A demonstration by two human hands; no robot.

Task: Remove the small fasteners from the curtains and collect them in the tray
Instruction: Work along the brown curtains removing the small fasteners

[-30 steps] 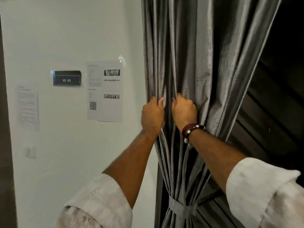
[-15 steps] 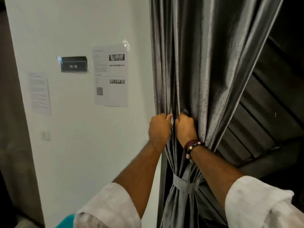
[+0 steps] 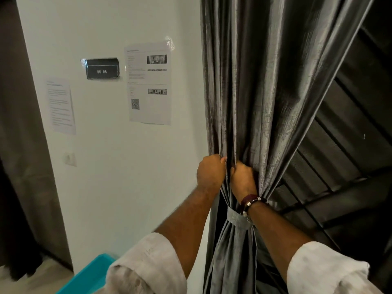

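A grey pleated curtain (image 3: 265, 85) hangs to the right of a white wall, gathered low down by a fabric tie-back (image 3: 237, 219). My left hand (image 3: 210, 172) and my right hand (image 3: 242, 179) sit side by side just above the tie-back, each pinching a fold of the curtain. My fingertips are buried in the pleats, so no fastener shows. The corner of a turquoise tray (image 3: 91, 274) is at the bottom left, below my left sleeve.
The white wall (image 3: 118, 166) carries a dark "WS 05" sign (image 3: 102, 68), two taped paper sheets and a socket (image 3: 70, 159). A brown curtain (image 3: 19, 145) hangs at the far left. Dark slatted blinds (image 3: 343, 145) lie behind the grey curtain on the right.
Both hands have slid down the curtain folds to just above the tie-back. My view has tipped downward, and the turquoise tray corner has come into sight.
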